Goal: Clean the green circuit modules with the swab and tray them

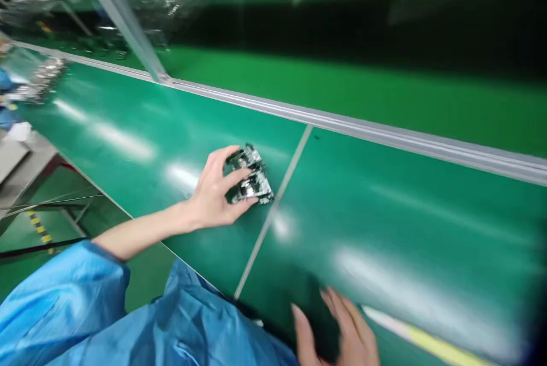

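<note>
My left hand point(216, 192) reaches out over the green tabletop, its fingers spread around a small group of circuit boards point(255, 184). They are dark with silvery metal parts, and blur hides their details. The thumb and fingers press on their sides and between them. Down at the bottom edge is my right hand point(342, 332), thumb and fingers apart with nothing between them. It is slightly blurred and partly cut off by the frame.
A grey metal rail point(273, 106) runs along the bench's far edge, with an upright post point(123, 18) at left. A pale seam point(273, 212) crosses the green bench point(405, 200). A yellow and white strip point(427, 343) lies lower right. Silvery parts point(45, 80) are piled far left.
</note>
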A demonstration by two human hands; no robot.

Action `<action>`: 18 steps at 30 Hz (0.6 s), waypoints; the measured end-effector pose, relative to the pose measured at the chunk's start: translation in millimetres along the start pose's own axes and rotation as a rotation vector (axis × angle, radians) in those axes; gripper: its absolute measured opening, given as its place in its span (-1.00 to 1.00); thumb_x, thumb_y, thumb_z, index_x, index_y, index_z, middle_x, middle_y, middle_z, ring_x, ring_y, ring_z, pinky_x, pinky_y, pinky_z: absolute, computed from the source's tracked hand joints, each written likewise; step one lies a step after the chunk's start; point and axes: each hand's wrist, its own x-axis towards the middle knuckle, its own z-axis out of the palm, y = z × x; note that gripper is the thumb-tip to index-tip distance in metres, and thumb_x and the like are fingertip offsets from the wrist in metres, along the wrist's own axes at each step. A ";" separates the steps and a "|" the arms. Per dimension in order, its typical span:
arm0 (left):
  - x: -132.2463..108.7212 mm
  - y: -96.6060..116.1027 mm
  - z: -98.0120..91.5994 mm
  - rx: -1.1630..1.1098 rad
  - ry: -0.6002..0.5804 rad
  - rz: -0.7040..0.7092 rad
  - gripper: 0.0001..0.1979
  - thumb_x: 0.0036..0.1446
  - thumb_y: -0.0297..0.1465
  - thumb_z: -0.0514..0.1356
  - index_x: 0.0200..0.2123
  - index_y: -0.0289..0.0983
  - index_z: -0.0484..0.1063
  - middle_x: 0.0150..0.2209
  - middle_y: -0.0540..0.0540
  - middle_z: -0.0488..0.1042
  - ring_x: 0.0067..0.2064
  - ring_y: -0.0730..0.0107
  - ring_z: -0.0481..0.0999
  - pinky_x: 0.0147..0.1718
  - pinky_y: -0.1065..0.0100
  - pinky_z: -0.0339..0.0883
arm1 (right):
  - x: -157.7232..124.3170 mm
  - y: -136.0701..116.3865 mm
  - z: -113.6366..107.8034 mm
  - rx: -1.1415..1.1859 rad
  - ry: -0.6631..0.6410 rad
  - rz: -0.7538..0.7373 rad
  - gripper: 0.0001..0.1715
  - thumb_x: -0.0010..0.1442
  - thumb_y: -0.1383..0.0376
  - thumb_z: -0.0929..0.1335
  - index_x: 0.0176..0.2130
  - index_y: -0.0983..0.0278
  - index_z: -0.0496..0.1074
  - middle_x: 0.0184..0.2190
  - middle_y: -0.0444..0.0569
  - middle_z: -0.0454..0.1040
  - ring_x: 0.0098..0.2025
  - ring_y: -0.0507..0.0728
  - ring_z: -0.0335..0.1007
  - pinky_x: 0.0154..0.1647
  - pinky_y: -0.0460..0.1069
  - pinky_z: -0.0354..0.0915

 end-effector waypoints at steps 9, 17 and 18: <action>-73.9 109.4 -16.6 -0.080 -0.381 -0.176 -0.35 0.14 -0.14 0.31 0.27 -0.11 0.28 0.35 -0.39 0.15 0.25 -0.28 0.33 0.15 -0.31 0.29 | 18.2 -57.4 8.4 -0.169 0.002 0.128 -0.03 0.29 0.29 0.31 0.47 0.32 -0.25 0.36 0.37 0.15 0.39 0.41 0.16 0.24 0.35 0.38; -48.7 47.1 -29.0 -0.671 -0.412 -0.279 -0.35 0.18 -0.26 0.32 0.31 -0.05 0.25 0.23 -0.19 0.44 0.30 0.04 0.40 0.33 -0.04 0.28 | 4.9 -41.0 -7.2 -0.033 -0.069 0.132 -0.41 0.30 0.38 0.26 0.29 0.24 0.25 0.30 0.25 0.25 0.29 0.31 0.30 0.18 0.28 0.44; -43.4 40.5 -19.8 -0.739 -0.423 -0.290 -0.39 0.17 -0.26 0.32 0.28 -0.05 0.31 0.20 -0.18 0.47 0.27 0.06 0.44 0.31 0.00 0.32 | 7.5 -39.4 -12.3 -0.044 -0.109 0.095 -0.44 0.31 0.39 0.26 0.27 0.23 0.29 0.30 0.24 0.25 0.29 0.31 0.29 0.18 0.28 0.44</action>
